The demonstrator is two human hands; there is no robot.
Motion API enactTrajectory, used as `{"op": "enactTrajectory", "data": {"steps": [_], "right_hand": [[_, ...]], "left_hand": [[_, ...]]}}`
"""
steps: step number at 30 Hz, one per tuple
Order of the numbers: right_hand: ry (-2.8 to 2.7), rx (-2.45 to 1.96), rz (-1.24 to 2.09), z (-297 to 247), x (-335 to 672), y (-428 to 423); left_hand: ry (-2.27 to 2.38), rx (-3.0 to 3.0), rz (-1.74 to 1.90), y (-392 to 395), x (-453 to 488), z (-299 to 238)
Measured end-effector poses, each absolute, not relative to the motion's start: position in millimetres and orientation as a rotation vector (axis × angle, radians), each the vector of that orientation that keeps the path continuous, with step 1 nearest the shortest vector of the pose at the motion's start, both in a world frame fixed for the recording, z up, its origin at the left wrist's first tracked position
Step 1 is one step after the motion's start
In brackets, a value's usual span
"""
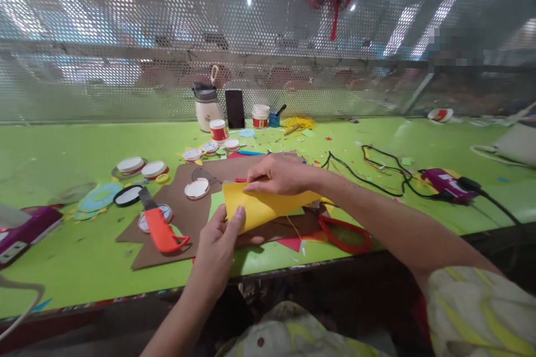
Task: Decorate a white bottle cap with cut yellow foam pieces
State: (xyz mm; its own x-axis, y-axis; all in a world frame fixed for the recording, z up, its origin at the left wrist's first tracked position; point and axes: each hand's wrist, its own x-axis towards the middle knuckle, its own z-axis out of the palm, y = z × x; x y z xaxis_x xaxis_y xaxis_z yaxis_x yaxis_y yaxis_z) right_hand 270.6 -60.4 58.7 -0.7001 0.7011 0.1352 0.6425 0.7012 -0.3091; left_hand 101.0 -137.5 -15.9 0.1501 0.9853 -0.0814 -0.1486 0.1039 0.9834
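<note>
Both of my hands are at a yellow sheet of paper (pixel 266 211), held tilted above a brown cardboard piece (pixel 167 254). My left hand (pixel 221 234) grips its left edge, thumb on top and fingers underneath. Along the upper edge, my right hand (pixel 276 174) pinches the sheet between thumb and curled fingers. Red-handled scissors (pixel 347 237) lie under my right forearm, their blades hidden. To the left, an orange utility knife (pixel 161 228) rests across a round white lid. Another white lid (pixel 196 188) sits on the cardboard.
At the back stand a jug (pixel 207 109), a phone (pixel 235 109) and red-and-white tubs (pixel 219 131). Light-blue paper rings (pixel 100 198) lie left. A purple power strip (pixel 448 184) with a black cord is at right, another purple device (pixel 31 231) at left. Paper scraps dot the green table.
</note>
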Motion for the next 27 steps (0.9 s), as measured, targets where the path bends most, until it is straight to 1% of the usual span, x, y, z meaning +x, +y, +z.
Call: {"op": "enactTrajectory", "data": {"steps": [6,13,16,19,21,23,25,27], "right_hand": [[-2.757,-1.065,0.252,69,266,-66],[-2.767,-1.098,0.291,68,268,-60],[-2.625,-1.032,0.201,61,275,-56],[-2.289,-0.979,0.001,51,283,-70],[-2.045,-0.961,-0.075,42,287,-91],[-1.927,-1.035,-0.052,29,287,-114],[-1.967,-1.115,0.103,16,287,-131],[-2.01,-1.128,0.092,5,288,-139]], "left_hand": [[1.088,1.145,0.988,-139,97,-22],[1.069,1.195,0.968,-138,97,-24],[1.076,1.178,1.006,-136,98,-26],[1.112,1.145,1.065,-132,97,-26],[1.136,1.124,1.105,-130,97,-24],[1.144,1.103,1.137,-127,97,-22],[1.142,1.084,1.146,-125,97,-20],[1.124,1.06,1.126,-123,97,-19]]}}
